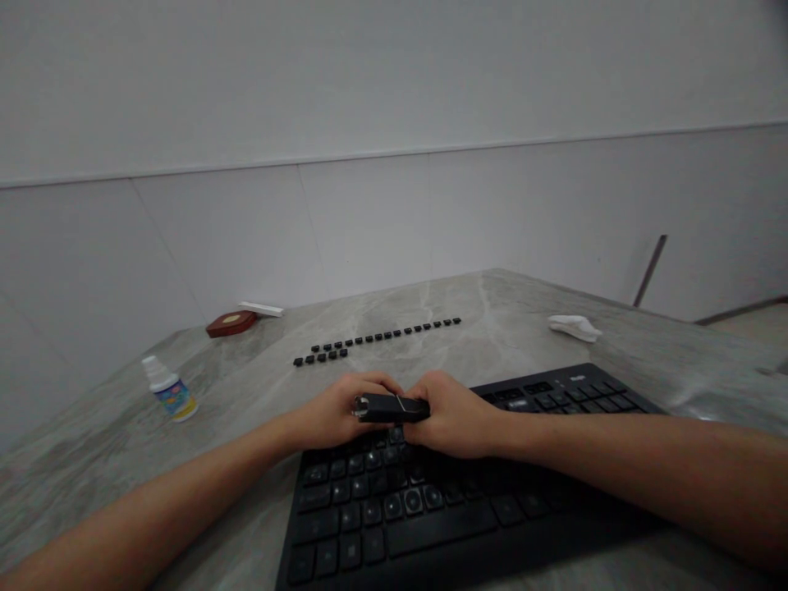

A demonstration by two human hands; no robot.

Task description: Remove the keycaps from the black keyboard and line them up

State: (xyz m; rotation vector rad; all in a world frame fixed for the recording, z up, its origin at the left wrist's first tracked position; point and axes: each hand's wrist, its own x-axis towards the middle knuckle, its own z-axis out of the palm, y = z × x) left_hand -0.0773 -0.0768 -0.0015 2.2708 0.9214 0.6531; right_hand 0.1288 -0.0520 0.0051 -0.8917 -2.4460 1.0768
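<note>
A black keyboard [440, 529] lies at a slant in front of me, with keys gone from part of its upper left area. My right hand [452, 414] is closed around a slim black tool [387, 408] with a shiny metal end pointing left; its exact kind is unclear. Beside it, my left hand [348, 410] rests over the keyboard's upper left keys, fingers curled and touching the right hand. What those left fingers hold, if anything, is hidden. Beyond the hands, loose black keycaps [387, 335] stand in two rows on the grey marbled table [258, 410].
On the left stands a small spray bottle [172, 390] with a blue and yellow label. A reddish-brown case [231, 323] and a white strip [262, 309] lie near the wall [369, 222]. A crumpled white cloth or tissue [574, 327] is at the right.
</note>
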